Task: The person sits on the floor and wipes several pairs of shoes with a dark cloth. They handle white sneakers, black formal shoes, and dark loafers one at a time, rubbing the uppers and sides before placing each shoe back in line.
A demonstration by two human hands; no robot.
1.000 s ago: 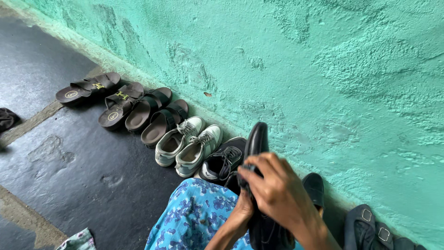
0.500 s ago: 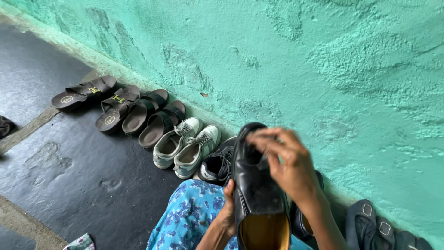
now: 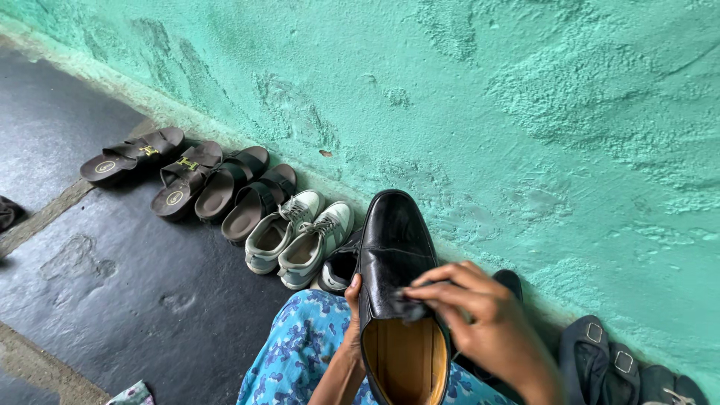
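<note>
While the shoe is held up: the black dress shoe [image 3: 397,277] sits toe-away over the lap in blue floral cloth [image 3: 304,352], its tan insole facing the camera.
Left hand: the left hand [image 3: 352,330] cups the shoe's side from below, thumb on the rim; its grip is closed on the shoe.
Right hand: the right hand [image 3: 480,315] lies across the tongue, fingers [image 3: 435,289] pinched on what looks like a small dark cloth [image 3: 405,307]; too dark against the leather to be sure.
Step in hand: by my judgement, rubbing the upper near the opening, with the toe cap already glossy.
Next move calls for: a steady hold underneath, and short strokes that stay on the leather and off the insole.
Row by the wall: dark sandals [image 3: 184,176], a pair of pale laced sneakers [image 3: 300,236] and a black sneaker [image 3: 341,266] stand side by side, toes towards the green wall [image 3: 487,112].
Right side: buckled dark shoes [image 3: 600,364] lie near the right forearm, and another black shoe [image 3: 510,283] shows just behind it.
Edges: the wall's foot runs close behind the shoe's toe, so little room lies forward.
Open room: the dark floor [image 3: 112,277] to the left gives the widest space.
</note>
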